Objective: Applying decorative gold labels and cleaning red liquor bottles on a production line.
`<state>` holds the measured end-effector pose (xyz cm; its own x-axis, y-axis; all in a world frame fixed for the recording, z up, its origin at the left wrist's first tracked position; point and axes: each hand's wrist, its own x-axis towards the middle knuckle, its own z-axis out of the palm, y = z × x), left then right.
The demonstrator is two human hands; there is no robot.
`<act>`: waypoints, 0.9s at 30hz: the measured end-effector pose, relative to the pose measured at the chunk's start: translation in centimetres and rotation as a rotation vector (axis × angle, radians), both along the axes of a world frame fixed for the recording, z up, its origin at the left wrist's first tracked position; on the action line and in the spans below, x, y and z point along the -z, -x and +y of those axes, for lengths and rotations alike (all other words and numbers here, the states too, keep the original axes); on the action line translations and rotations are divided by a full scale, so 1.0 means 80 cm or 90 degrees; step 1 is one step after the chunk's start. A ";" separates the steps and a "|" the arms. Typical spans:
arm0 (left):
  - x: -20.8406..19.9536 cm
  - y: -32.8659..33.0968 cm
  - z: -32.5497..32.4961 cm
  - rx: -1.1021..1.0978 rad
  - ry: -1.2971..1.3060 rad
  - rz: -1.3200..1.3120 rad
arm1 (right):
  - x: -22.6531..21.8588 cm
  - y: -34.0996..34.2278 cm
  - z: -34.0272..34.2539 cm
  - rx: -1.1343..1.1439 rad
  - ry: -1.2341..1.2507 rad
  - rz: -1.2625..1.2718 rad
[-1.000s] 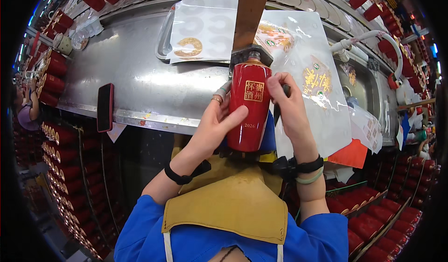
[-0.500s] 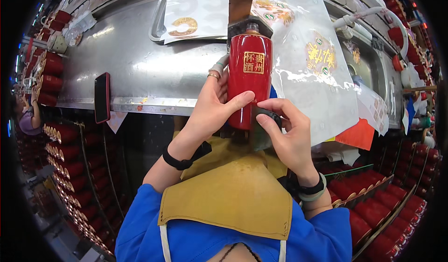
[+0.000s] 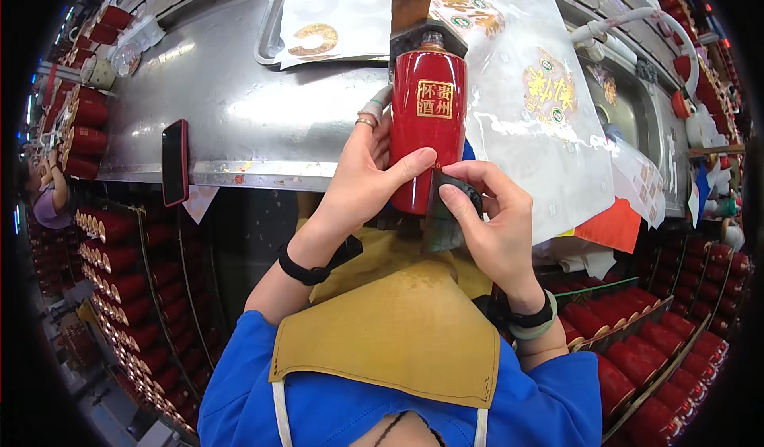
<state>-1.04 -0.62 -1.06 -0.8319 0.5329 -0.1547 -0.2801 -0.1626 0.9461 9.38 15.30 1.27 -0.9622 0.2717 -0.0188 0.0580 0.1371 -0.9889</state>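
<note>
"Red gloss stands out first in the head view: your bottle [image 3: 430, 132] sits at about 1 o'clock from the middle, neck toward 12, base toward 6. How do your hands meet it?"

"Your left hand [image 3: 362, 172] comes in at the bottle's 8 o'clock, fingers curled round the wall and thumb laid over the lower front. That is a proper grasp, so let it do the steadying."

"And your right hand [image 3: 500, 228]?"

"It is at 5 o'clock from the bottle, thumb and fingertips pinching a dark flat piece [image 3: 442, 214], with the edge up by the lower wall. How hard it presses, I cannot tell."

"What would serve you well here?"

"As I judge it, lay that edge evenly to the curve, stroke lightly, and roll the bottle rather than bend your wrist. Mind the small gold marks [image 3: 436, 165] partly covered near your left thumb tip."

"Anything around you?"

"At 12 o'clock the neck points into a dark holder [image 3: 452, 41]; whether it bears weight is unclear, so trust your left grip. Avoid brushing the printed clear sheet [image 3: 521, 156] at 3 o'clock."
</note>
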 end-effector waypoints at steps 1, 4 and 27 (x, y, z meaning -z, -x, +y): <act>0.000 0.000 0.000 0.001 -0.003 0.003 | 0.000 0.000 0.000 0.006 -0.003 -0.001; 0.001 0.000 0.000 -0.001 -0.002 0.008 | 0.001 -0.002 -0.002 0.016 -0.026 -0.030; 0.001 -0.002 0.003 -0.002 0.002 0.020 | -0.009 0.023 0.033 0.015 -0.058 0.115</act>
